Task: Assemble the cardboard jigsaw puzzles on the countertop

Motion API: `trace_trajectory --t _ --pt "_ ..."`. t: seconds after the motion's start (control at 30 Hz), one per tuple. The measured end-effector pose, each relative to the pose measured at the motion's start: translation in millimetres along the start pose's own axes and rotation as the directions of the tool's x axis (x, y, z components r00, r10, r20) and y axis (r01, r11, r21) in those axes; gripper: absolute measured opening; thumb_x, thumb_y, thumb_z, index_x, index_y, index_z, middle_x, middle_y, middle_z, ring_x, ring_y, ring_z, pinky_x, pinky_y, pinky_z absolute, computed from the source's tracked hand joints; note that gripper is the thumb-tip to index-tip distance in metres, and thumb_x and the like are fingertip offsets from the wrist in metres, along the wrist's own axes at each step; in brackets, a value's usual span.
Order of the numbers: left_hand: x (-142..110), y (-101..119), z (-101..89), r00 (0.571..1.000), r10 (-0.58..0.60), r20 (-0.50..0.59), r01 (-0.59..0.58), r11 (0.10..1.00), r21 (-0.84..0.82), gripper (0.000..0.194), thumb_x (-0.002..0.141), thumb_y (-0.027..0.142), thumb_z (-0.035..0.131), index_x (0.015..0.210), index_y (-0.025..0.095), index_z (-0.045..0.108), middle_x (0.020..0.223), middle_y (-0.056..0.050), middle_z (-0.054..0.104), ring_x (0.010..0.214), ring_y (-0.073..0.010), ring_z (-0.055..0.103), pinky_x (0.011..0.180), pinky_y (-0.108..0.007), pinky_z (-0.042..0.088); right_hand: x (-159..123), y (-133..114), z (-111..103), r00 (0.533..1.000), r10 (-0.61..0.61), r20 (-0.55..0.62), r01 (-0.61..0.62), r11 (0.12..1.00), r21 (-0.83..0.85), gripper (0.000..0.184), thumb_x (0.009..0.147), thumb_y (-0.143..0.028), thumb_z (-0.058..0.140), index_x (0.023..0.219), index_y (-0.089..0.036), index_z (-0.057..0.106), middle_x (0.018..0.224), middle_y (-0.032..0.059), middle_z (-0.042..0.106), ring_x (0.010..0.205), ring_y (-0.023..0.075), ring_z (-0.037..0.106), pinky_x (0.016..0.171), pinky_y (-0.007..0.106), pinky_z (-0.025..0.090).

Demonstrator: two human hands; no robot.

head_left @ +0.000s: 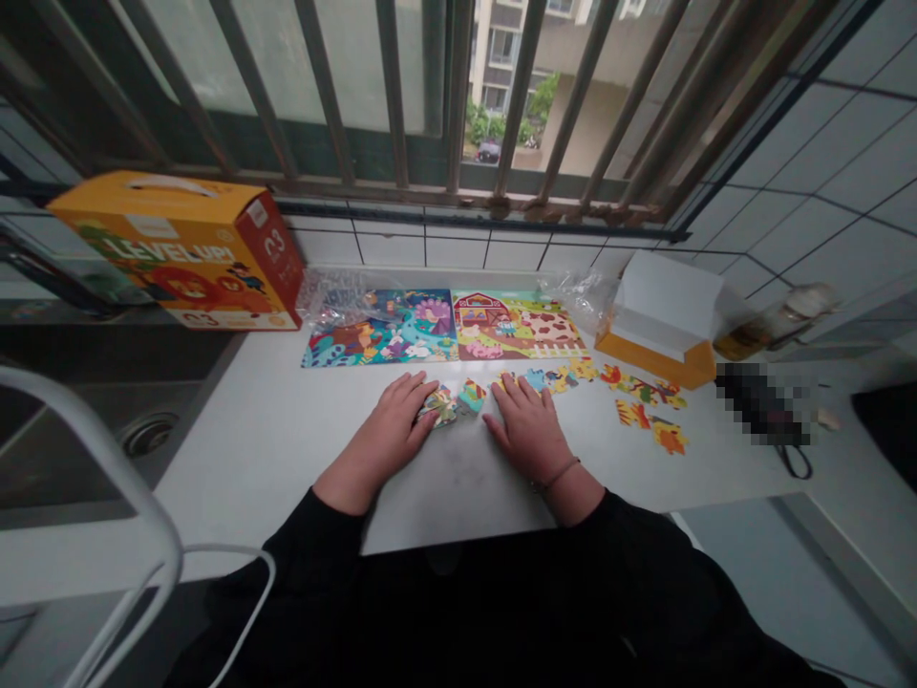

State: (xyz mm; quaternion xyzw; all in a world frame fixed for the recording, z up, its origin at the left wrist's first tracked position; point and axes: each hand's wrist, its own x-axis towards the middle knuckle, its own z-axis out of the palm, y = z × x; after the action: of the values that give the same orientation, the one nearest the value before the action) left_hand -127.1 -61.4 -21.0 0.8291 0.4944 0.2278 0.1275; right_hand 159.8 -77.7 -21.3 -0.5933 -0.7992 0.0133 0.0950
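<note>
Jigsaw pieces [458, 399] lie flat on the white counter [250, 468], mid-counter, just far of the hands. Left hand [379, 440] is palm-down with fingertips [428, 389] on one piece; right hand [526, 430] is palm-down on pieces by its fingers, apparently pressing rather than gripping, though the fingers hide the contact; the hands stand apart. Farther off lie two picture cards [444, 328], with loose pieces [649, 406] to the right, a yellow box [176, 250] far left and an opened box [663, 320] far right.
</note>
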Motion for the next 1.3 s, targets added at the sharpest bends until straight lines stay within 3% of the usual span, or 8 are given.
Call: trace_trajectory --t 0.2,0.4,0.6,0.77,0.93,1.07,1.23,1.3 --pt "-12.1 -8.8 -6.3 0.997 -0.064 0.049 0.060 0.996 0.072 0.065 0.111 0.053 0.051 0.166 0.020 0.049 0.174 -0.017 0.047 0.162 -0.0382 0.042 0.133 -0.063 0.035 -1.4 -8.2 -1.2 0.944 -0.325 0.055 0.320 0.944 0.081 0.070 0.113 -0.050 0.051 0.175 -0.023 0.036 0.183 0.0102 0.031 0.168 0.0357 0.031 0.135 0.065 0.027" --pt "-27.1 -18.2 -16.4 0.975 -0.198 0.102 0.166 0.952 0.258 0.069 0.111 0.056 0.050 0.173 0.026 0.041 0.181 -0.014 0.036 0.165 -0.0437 0.036 0.132 -0.069 0.032 -1.7 -6.7 1.0 0.988 -0.146 0.055 0.143 0.988 0.063 0.068 0.113 -0.051 0.048 0.173 -0.021 0.040 0.176 0.0153 0.043 0.166 0.0391 0.035 0.130 0.072 0.030" --pt "-36.7 -24.3 -29.9 0.933 -0.344 0.107 0.284 0.884 0.371 0.069 0.112 0.058 0.044 0.174 0.030 0.038 0.183 -0.011 0.030 0.168 -0.0429 0.030 0.132 -0.071 0.028 2.3 -10.6 -0.2 0.955 -0.295 -0.024 0.295 0.950 0.097 0.058 0.111 -0.034 0.056 0.168 -0.030 0.049 0.181 0.0101 0.037 0.162 0.0366 0.042 0.130 0.065 0.034" --pt "-44.4 -34.1 -43.6 0.865 -0.495 0.082 0.424 0.808 0.409 0.073 0.111 0.066 0.037 0.177 0.036 0.030 0.186 -0.006 0.021 0.171 -0.0436 0.021 0.130 -0.081 0.019 6.6 -7.5 3.8 0.952 -0.301 -0.058 0.306 0.948 0.091 0.049 0.110 -0.024 0.055 0.158 -0.030 0.063 0.174 0.0116 0.048 0.156 0.0350 0.051 0.126 0.059 0.042" --pt "-57.8 -57.4 -55.3 0.848 -0.529 0.034 0.471 0.782 0.408 0.098 0.098 0.087 0.048 0.177 0.033 0.029 0.186 -0.012 0.017 0.169 -0.0520 0.020 0.126 -0.087 0.018 8.7 -7.3 3.0 0.981 -0.189 -0.046 0.192 0.980 0.053 0.045 0.111 -0.030 0.051 0.153 -0.027 0.067 0.169 0.0113 0.056 0.153 0.0361 0.053 0.124 0.062 0.043" --pt "-67.8 -76.3 -64.6 0.820 -0.570 -0.040 0.541 0.752 0.378 0.103 0.095 0.091 0.047 0.176 0.029 0.034 0.185 -0.017 0.021 0.167 -0.0556 0.021 0.123 -0.091 0.017 9.2 -10.2 2.6 0.995 -0.082 -0.064 0.083 0.996 0.021 0.051 0.110 -0.033 0.049 0.158 -0.020 0.062 0.168 0.0148 0.056 0.155 0.0393 0.049 0.127 0.065 0.036" --pt "-73.0 -86.5 -73.7 0.738 -0.662 -0.126 0.658 0.667 0.349 0.103 0.097 0.088 0.045 0.176 0.023 0.035 0.184 -0.024 0.019 0.166 -0.0593 0.019 0.120 -0.093 0.017 6.7 -14.4 4.7 0.985 -0.126 -0.114 0.133 0.989 0.059 0.056 0.111 -0.034 0.046 0.164 -0.017 0.055 0.172 0.0152 0.050 0.161 0.0372 0.043 0.131 0.062 0.031" --pt "-71.5 -82.0 -74.5 0.759 -0.636 -0.137 0.637 0.684 0.355 0.100 0.100 0.084 0.044 0.176 0.021 0.033 0.184 -0.025 0.016 0.167 -0.0584 0.017 0.120 -0.093 0.018 5.0 -18.4 4.1 0.977 -0.171 -0.127 0.181 0.981 0.073 0.055 0.113 -0.035 0.045 0.164 -0.017 0.055 0.173 0.0145 0.049 0.162 0.0354 0.042 0.133 0.061 0.029"
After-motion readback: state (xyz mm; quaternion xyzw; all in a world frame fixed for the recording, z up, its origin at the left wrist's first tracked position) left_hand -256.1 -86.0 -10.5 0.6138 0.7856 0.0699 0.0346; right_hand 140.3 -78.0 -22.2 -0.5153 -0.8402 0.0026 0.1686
